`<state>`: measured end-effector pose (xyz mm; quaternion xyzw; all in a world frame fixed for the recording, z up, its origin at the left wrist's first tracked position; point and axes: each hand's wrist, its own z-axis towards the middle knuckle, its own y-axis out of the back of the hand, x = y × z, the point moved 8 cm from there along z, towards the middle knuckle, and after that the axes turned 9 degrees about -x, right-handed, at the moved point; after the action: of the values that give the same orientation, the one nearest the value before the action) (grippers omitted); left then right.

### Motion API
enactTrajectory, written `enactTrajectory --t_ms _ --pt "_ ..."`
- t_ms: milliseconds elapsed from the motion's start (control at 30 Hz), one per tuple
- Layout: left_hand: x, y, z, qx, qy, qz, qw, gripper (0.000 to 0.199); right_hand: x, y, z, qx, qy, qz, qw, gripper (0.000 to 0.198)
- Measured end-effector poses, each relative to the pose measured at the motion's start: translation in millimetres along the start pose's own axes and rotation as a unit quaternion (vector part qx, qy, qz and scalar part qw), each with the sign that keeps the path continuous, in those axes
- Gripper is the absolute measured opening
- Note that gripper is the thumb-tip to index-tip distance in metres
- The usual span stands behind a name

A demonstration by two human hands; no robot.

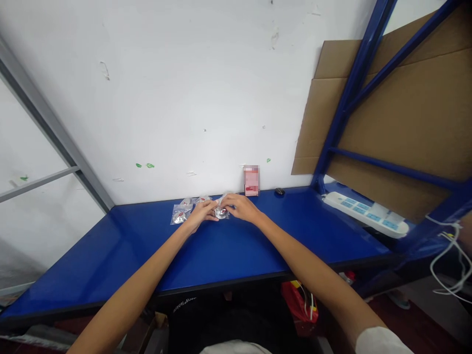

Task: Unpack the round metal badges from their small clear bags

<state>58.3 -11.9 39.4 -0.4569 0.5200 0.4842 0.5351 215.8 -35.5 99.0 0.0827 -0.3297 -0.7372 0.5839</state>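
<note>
Both my hands meet near the back of the blue table, around a clear plastic bag (222, 213) with a shiny round silver piece and a red mark in it. My left hand (203, 212) grips the bag's left side, thumb on top. From the right, my right hand (239, 205) pinches its upper edge with bent fingers. Just left of my left hand lies a similar clear bag (180, 215) with a silver disc and red mark. Behind it are more such bags, one bag (187, 201) and another bag (202, 199), partly hidden by my left hand.
A red and pink box (251, 181) stands against the wall, with a small black object (279, 191) to its right. A long white power strip (365, 214) lies by the blue metal frame (354, 93). Cardboard (413, 103) backs the frame. The blue table (228, 255) reaches the wall.
</note>
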Motion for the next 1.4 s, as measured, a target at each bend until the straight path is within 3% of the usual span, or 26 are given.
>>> enactTrajectory --t_ms 100,200,333,500,667,767,867,1033,1100,1300,1400 --pt "-2 4 1 -0.014 -0.026 0.049 0.998 0.035 -6 3 2 -0.01 -0.031 0.045 0.998 0.026" --pt "-9 18 5 -0.055 -0.053 0.084 0.994 0.031 -38 23 0 -0.064 -0.126 0.012 0.99 0.026" --pt "-22 52 10 -0.153 -0.084 0.117 0.978 0.031 -100 66 -20 -0.148 -0.253 -0.087 0.952 0.027" --pt "-30 101 13 -0.258 -0.117 0.162 0.945 0.031 -143 84 -38 -0.139 -0.292 -0.088 0.942 0.035" --pt "-16 122 21 -0.249 -0.069 0.253 0.932 0.027 -134 99 -32 -0.198 -0.252 -0.062 0.945 0.065" --pt "-19 123 19 -0.263 -0.08 0.344 0.898 0.023 -125 111 -29 -0.243 -0.243 -0.071 0.936 0.056" --pt "-29 128 16 -0.29 -0.095 0.352 0.885 0.023 -118 111 -27 -0.243 -0.237 -0.089 0.936 0.049" --pt "-32 154 17 -0.327 -0.105 0.26 0.902 0.027 -105 94 -25 -0.204 -0.231 -0.102 0.946 0.046" --pt "-25 163 20 -0.33 -0.085 0.282 0.897 0.028 -100 83 -25 -0.176 -0.237 -0.097 0.95 0.044" --pt "-20 164 23 -0.294 -0.121 0.516 0.795 0.017 -79 43 -19 -0.073 -0.228 -0.069 0.968 0.038" --pt "-21 167 23 -0.29 -0.132 0.527 0.788 0.018 -64 26 -14 -0.028 -0.201 -0.056 0.978 0.036"
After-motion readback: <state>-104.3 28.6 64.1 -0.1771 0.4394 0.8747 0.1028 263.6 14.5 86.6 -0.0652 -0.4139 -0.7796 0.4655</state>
